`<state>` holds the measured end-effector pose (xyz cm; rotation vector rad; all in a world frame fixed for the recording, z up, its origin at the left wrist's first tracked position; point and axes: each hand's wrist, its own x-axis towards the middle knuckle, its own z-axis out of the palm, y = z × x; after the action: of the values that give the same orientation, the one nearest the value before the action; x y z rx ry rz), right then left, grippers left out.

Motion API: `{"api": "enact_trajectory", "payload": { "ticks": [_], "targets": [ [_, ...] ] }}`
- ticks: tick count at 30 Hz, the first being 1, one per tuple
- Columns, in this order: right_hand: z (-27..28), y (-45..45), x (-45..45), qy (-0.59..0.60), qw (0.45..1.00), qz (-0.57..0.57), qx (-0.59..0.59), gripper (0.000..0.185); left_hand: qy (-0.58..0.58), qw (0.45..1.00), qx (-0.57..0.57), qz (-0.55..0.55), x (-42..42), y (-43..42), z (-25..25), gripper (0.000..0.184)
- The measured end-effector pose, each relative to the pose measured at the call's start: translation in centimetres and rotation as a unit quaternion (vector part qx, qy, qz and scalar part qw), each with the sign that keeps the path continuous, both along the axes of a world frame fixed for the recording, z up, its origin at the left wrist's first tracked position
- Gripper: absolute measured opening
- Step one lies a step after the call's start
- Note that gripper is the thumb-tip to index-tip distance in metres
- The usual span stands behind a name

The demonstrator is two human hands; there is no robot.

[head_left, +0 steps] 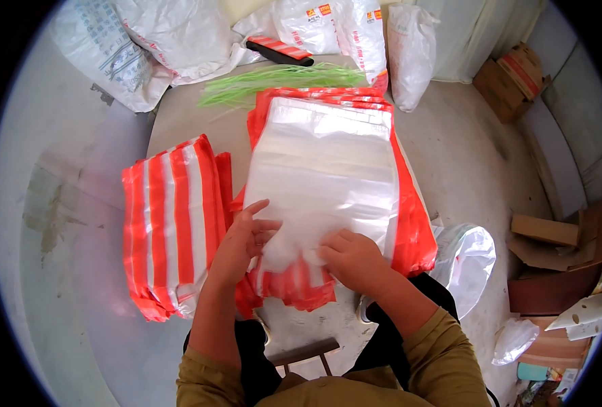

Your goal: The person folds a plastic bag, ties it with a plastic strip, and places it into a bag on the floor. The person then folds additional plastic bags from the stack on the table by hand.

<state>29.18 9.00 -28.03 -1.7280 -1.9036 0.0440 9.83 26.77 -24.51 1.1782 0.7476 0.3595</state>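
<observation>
In front of me lies a stack of clear plastic bags point(325, 159), on top of red-and-white bags point(413, 234) that stick out around it. At the stack's near edge my right hand point(355, 258) is closed, its thumb and fingers pinching the edge of a clear plastic bag. My left hand point(243, 241) is at the near left corner with its fingers spread. Between the hands the plastic is lifted and blurred, and red-and-white striped plastic shows through below it. A folded pile of red-and-white striped bags point(169, 227) lies to the left.
Light green strips point(281, 81) lie along the table's far side, near a black object with a striped top point(281, 51). Large white sacks point(179, 34) stand behind. Clear plastic point(467, 264) is at the right, with cardboard boxes point(511, 81) beyond. A stool point(308, 353) shows below.
</observation>
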Motion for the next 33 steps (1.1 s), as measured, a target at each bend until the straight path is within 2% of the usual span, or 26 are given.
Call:
{"api": "enact_trajectory", "payload": {
  "ticks": [3,6,9,12,15,18,21,24,26,28,29,32,33],
  "targets": [
    [0.1,0.0,0.2,-0.021,0.999,0.017,0.017,0.025,-0.032,0.999,-0.031,-0.024,1.4,-0.1,-1.0,0.059],
    [0.6,-0.1,0.2,-0.032,0.998,0.024,0.048,0.027,-0.034,0.998,-0.024,-0.041,2.2,-0.6,-0.6,0.051],
    [1.1,-0.3,0.0,-0.024,0.998,0.025,0.050,0.018,-0.022,0.996,0.061,-0.069,2.4,-1.0,-1.1,0.036],
    [1.1,-0.6,0.1,-0.023,0.998,0.023,0.051,0.012,0.002,0.960,0.256,-0.115,2.9,-1.7,-1.8,0.036],
    [1.4,-0.7,0.0,-0.018,0.999,0.012,0.046,0.010,0.004,0.878,0.452,-0.156,3.4,-2.2,-1.7,0.037],
    [1.8,-0.7,-0.2,-0.006,1.000,-0.019,0.010,0.007,0.004,0.816,0.544,-0.193,4.0,-2.4,-1.0,0.035],
    [1.7,-0.3,-0.3,0.047,0.997,-0.054,-0.001,0.005,-0.006,0.804,0.564,-0.188,4.0,-3.1,0.1,0.033],
    [1.7,-0.1,0.4,0.098,0.993,-0.065,-0.020,0.009,-0.007,0.819,0.553,-0.155,4.4,-3.4,-0.9,0.029],
    [2.2,-0.2,1.3,0.165,0.980,-0.110,-0.022,0.012,0.010,0.865,0.485,-0.130,4.5,-3.6,-1.3,0.025],
    [3.1,-0.9,2.5,0.267,0.943,-0.198,-0.006,0.015,0.027,0.907,0.407,-0.105,4.7,-3.9,-1.5,0.022],
    [2.9,-1.6,3.7,0.340,0.917,-0.207,0.021,0.020,0.037,0.926,0.364,-0.094,4.8,-3.8,-1.4,0.021],
    [3.4,-3.1,6.1,0.415,0.871,-0.252,0.079,0.023,0.045,0.963,0.253,-0.078,4.8,-3.8,-0.9,0.022],
    [3.0,-3.8,7.1,0.421,0.868,-0.259,0.057,0.031,0.045,0.968,0.234,-0.075,4.8,-3.8,-0.6,0.022]
  ]
}}
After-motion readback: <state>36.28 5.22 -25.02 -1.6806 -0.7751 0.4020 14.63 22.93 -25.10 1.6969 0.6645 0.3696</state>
